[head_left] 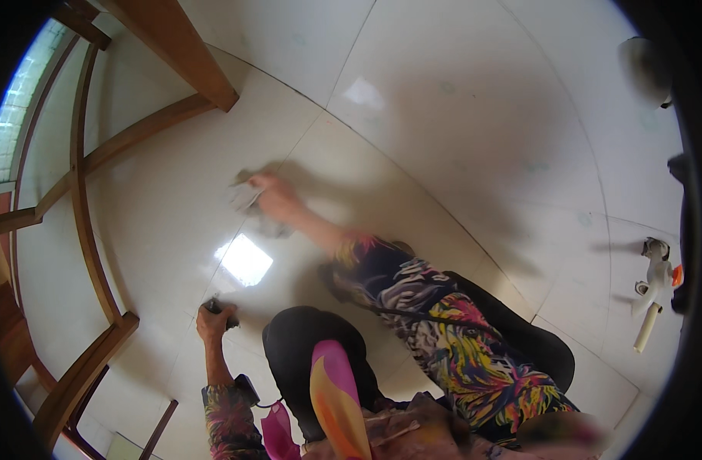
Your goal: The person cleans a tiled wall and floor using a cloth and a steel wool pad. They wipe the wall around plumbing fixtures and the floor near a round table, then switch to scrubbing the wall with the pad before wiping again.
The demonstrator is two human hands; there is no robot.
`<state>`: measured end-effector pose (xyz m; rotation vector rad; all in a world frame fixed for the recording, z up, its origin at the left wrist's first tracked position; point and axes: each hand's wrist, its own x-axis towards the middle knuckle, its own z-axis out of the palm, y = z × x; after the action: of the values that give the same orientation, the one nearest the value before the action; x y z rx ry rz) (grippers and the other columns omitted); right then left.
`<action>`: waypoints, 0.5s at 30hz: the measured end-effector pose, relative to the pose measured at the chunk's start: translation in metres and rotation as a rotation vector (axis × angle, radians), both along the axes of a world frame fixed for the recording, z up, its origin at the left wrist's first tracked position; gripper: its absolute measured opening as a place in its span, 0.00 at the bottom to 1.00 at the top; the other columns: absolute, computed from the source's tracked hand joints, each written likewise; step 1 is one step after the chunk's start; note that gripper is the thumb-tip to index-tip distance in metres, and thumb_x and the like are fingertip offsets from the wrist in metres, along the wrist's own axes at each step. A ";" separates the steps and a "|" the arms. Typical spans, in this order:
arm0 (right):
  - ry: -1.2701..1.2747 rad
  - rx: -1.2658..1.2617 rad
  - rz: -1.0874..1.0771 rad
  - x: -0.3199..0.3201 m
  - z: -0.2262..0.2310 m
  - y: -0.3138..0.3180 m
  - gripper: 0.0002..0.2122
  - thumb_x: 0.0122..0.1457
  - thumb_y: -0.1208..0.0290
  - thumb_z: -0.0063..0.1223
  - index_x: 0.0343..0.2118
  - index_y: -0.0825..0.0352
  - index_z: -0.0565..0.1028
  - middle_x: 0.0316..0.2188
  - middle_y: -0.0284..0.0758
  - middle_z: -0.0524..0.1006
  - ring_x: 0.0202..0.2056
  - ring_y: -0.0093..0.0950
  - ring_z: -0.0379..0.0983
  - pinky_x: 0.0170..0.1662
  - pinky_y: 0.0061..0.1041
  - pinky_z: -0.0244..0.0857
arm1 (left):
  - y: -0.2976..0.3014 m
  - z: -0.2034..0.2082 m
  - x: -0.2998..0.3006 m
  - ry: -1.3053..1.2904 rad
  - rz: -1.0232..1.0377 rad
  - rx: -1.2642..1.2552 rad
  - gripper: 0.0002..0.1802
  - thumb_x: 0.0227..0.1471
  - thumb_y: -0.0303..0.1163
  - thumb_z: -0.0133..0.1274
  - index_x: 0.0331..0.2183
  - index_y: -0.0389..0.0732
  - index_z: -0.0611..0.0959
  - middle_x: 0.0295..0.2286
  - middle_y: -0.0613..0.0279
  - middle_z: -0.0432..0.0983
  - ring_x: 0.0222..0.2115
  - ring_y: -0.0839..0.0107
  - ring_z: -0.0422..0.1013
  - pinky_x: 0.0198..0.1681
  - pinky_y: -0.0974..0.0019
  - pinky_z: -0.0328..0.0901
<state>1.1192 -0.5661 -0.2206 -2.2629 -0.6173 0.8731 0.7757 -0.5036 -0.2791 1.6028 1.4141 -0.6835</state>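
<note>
On the pale tiled floor (pixel 213 161), my right hand (pixel 278 201) is stretched out ahead of me and pressed down on a crumpled greyish cloth (pixel 247 195). Motion smears both the fingers and the cloth. Lower and to the left, my left hand (pixel 211 323) is closed around a small dark object (pixel 231 319) at floor level. Its kind cannot be made out, as the fingers cover part of it. My knee in dark trousers is bent between the two arms.
A brown wooden frame with legs and crossbars (pixel 79 165) stands along the left side. Pale wall tiles (pixel 474 84) rise ahead and to the right. A metal tap (pixel 658 268) juts out at the far right. Light glares off the floor between my hands.
</note>
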 end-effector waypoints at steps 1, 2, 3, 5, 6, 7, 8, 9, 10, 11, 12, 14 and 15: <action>0.340 -0.152 0.037 -0.012 0.017 0.014 0.15 0.51 0.82 0.51 0.42 0.60 0.78 0.43 0.36 0.75 0.49 0.36 0.70 0.51 0.32 0.65 | 0.000 0.002 0.000 -0.008 -0.005 -0.003 0.41 0.27 0.52 0.73 0.40 0.32 0.81 0.37 0.49 0.82 0.37 0.55 0.79 0.43 0.57 0.72; 0.112 -0.073 0.228 -0.019 0.037 0.019 0.15 0.51 0.81 0.52 0.41 0.59 0.78 0.43 0.35 0.75 0.49 0.35 0.71 0.50 0.32 0.65 | 0.000 0.004 0.000 0.001 -0.003 0.007 0.40 0.27 0.52 0.73 0.39 0.32 0.81 0.36 0.49 0.82 0.37 0.55 0.79 0.43 0.57 0.72; -0.116 0.005 0.419 -0.024 0.056 0.016 0.14 0.51 0.79 0.53 0.41 0.58 0.79 0.42 0.33 0.75 0.49 0.33 0.71 0.50 0.32 0.65 | 0.000 0.005 0.000 0.000 -0.001 0.028 0.40 0.27 0.53 0.73 0.39 0.32 0.81 0.36 0.49 0.82 0.37 0.55 0.79 0.43 0.57 0.72; -0.497 0.115 0.682 -0.018 0.085 0.008 0.12 0.51 0.77 0.53 0.39 0.56 0.79 0.41 0.32 0.75 0.48 0.32 0.71 0.49 0.33 0.66 | -0.001 0.008 -0.001 0.007 -0.011 0.052 0.39 0.28 0.53 0.73 0.38 0.33 0.82 0.36 0.49 0.82 0.37 0.55 0.79 0.43 0.57 0.72; -0.653 0.151 0.761 0.004 0.094 0.003 0.11 0.52 0.76 0.53 0.38 0.56 0.79 0.39 0.32 0.75 0.47 0.33 0.71 0.48 0.33 0.66 | -0.003 0.009 -0.002 0.012 -0.015 0.060 0.39 0.28 0.53 0.73 0.38 0.33 0.82 0.36 0.49 0.82 0.37 0.54 0.79 0.43 0.57 0.72; -0.840 0.243 0.832 0.028 0.100 0.000 0.10 0.52 0.74 0.53 0.36 0.56 0.79 0.38 0.32 0.75 0.46 0.33 0.71 0.47 0.33 0.66 | -0.003 0.010 -0.003 0.025 -0.025 0.076 0.39 0.28 0.53 0.73 0.37 0.33 0.82 0.36 0.49 0.82 0.37 0.54 0.79 0.43 0.57 0.72; -0.923 0.098 0.884 0.052 0.102 -0.003 0.08 0.51 0.73 0.53 0.35 0.58 0.77 0.37 0.32 0.74 0.44 0.33 0.71 0.47 0.34 0.66 | -0.005 0.012 -0.004 0.019 -0.016 0.085 0.39 0.28 0.53 0.73 0.37 0.33 0.82 0.36 0.49 0.82 0.37 0.54 0.79 0.43 0.57 0.72; -1.066 0.080 0.912 0.078 0.102 -0.008 0.07 0.50 0.72 0.53 0.34 0.59 0.76 0.37 0.32 0.74 0.43 0.33 0.71 0.46 0.34 0.66 | -0.005 0.013 -0.004 0.019 -0.014 0.100 0.39 0.28 0.53 0.73 0.37 0.33 0.82 0.36 0.49 0.82 0.37 0.54 0.79 0.43 0.56 0.72; -1.082 -0.063 0.913 0.105 0.105 -0.020 0.05 0.50 0.72 0.52 0.32 0.60 0.75 0.37 0.33 0.73 0.42 0.33 0.71 0.45 0.34 0.66 | -0.006 0.014 -0.005 0.019 -0.014 0.128 0.39 0.28 0.53 0.73 0.38 0.33 0.82 0.36 0.48 0.82 0.37 0.53 0.79 0.43 0.56 0.72; -1.137 -0.108 0.909 0.125 0.108 -0.040 0.04 0.50 0.73 0.52 0.30 0.61 0.74 0.36 0.33 0.73 0.41 0.34 0.70 0.44 0.35 0.65 | -0.006 0.014 -0.005 0.018 -0.013 0.131 0.39 0.28 0.53 0.73 0.38 0.33 0.82 0.36 0.48 0.82 0.37 0.53 0.79 0.43 0.56 0.72; -1.020 -0.175 0.820 0.135 0.113 -0.067 0.02 0.51 0.73 0.51 0.28 0.61 0.74 0.35 0.34 0.73 0.40 0.34 0.70 0.44 0.35 0.65 | -0.006 0.015 -0.005 0.020 -0.015 0.146 0.39 0.28 0.53 0.73 0.38 0.33 0.82 0.36 0.48 0.82 0.37 0.54 0.79 0.43 0.56 0.72; -0.916 -0.324 0.811 0.143 0.121 -0.118 0.02 0.51 0.73 0.51 0.27 0.61 0.76 0.34 0.36 0.74 0.41 0.35 0.70 0.45 0.37 0.65 | -0.005 0.015 -0.006 0.019 -0.010 0.143 0.39 0.28 0.53 0.73 0.38 0.34 0.82 0.36 0.49 0.82 0.37 0.54 0.79 0.43 0.55 0.72; -0.871 -0.522 0.870 0.135 0.127 -0.147 0.04 0.51 0.73 0.51 0.28 0.61 0.77 0.34 0.37 0.75 0.43 0.36 0.71 0.45 0.38 0.65 | -0.005 0.015 -0.007 0.019 -0.008 0.116 0.39 0.27 0.53 0.73 0.38 0.34 0.82 0.36 0.49 0.82 0.38 0.54 0.79 0.43 0.55 0.71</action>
<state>1.2546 -0.7132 -0.0937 -2.8299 -2.0686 0.3463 0.7690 -0.5090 -0.2641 1.6964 1.4858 -0.6323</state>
